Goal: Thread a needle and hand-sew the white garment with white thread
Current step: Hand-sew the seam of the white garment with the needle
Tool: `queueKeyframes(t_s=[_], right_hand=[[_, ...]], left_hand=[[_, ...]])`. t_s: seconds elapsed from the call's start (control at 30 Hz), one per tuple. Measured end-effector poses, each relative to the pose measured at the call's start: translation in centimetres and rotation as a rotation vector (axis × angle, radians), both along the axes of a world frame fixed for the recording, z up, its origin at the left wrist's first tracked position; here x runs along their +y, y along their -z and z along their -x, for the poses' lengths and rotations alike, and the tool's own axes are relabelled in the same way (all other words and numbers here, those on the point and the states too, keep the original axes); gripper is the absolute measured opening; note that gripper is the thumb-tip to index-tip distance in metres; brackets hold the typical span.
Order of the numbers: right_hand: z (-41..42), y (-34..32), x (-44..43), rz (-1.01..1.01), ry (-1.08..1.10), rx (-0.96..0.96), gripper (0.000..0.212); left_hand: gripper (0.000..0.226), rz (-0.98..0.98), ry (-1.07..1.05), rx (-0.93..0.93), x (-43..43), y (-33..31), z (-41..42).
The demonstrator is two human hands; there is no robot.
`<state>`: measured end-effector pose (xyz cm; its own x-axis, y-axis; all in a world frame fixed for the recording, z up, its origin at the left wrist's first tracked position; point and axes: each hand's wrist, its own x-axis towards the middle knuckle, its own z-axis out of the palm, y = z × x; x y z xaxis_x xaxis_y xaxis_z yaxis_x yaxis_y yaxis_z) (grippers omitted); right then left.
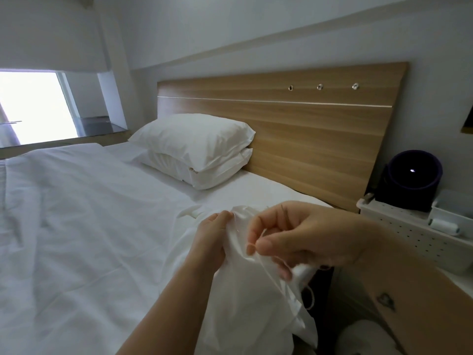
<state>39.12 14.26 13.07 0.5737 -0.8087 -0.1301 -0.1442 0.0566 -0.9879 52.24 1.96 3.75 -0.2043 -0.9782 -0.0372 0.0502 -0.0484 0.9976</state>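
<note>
head camera looks forward and down, seemingly close over the garment (256, 290).

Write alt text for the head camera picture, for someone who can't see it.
A person's left hand grips a white garment while the right hand pinches white thread beside it, above a white-sheeted bed. Two stacked pillows lie by a wooden headboard.

White-sheeted bed (76, 213), wooden headboard (307, 129), stacked pillows (194, 149), bright window (30, 106).

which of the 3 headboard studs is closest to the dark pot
The rightmost stud; the other two lie further left on the headboard.
</note>
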Motion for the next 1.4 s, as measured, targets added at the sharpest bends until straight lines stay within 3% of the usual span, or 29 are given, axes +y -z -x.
queueKeyframes(t_s=[0.07, 0.13, 0.43, 0.73, 0.83, 0.9, 1.0, 1.07, 1.17, 1.3, 1.4], right_hand=[[0.9, 0.7, -1.3, 0.192, 0.321, 0.447, 0.020], [1.5, 1.6, -2.3, 0.340, 0.549, 0.644, 0.023], [-1.1, 5.0, -4.4, 0.669, 0.886, 0.503, 0.029], [-0.8, 5.3, -4.6, 0.796, 0.911, 0.455, 0.014], [-0.5, 5.1, -4.1, 0.790, 0.818, 0.427, 0.018], [-0.3, 5.1, -3.9, 0.775, 0.730, 0.459, 0.021], [0.2, 4.7, -3.7, 0.704, 0.708, 0.482, 0.006], [0.9, 4.3, -3.7, 0.619, 0.748, 0.399, 0.018], [1.5, 3.2, -3.9, 0.559, 0.801, 0.332, 0.020], [1.4, 2.5, -4.8, 0.545, 0.713, 0.523, 0.017], [1.5, 2.3, -5.4, 0.477, 0.660, 0.518, 0.012]], left_hand=[[0.017, -0.023, 0.024, 0.064, 0.4, -0.3, -0.2], [0.016, -0.013, 0.044, 0.080, 0.8, -0.6, -0.3], [0.020, 0.135, 0.102, 0.120, 2.5, -1.4, -0.8], [0.013, 0.029, 0.176, 0.222, 2.2, -1.6, -1.1], [0.019, -0.012, 0.192, 0.260, 2.1, -1.5, -1.0], [0.027, -0.022, 0.227, 0.283, 2.2, -1.4, -0.9], [0.025, -0.018, 0.221, 0.308, 2.4, -1.3, -0.8], [0.017, 0.000, 0.207, 0.315, 2.4, -1.1, -0.9], [0.013, 0.036, 0.205, 0.306, 2.2, -0.8, -1.1], [0.017, 0.075, 0.252, 0.299, 2.2, -0.7, -1.3], [0.016, 0.100, 0.288, 0.292, 2.2, -0.7, -1.4]])
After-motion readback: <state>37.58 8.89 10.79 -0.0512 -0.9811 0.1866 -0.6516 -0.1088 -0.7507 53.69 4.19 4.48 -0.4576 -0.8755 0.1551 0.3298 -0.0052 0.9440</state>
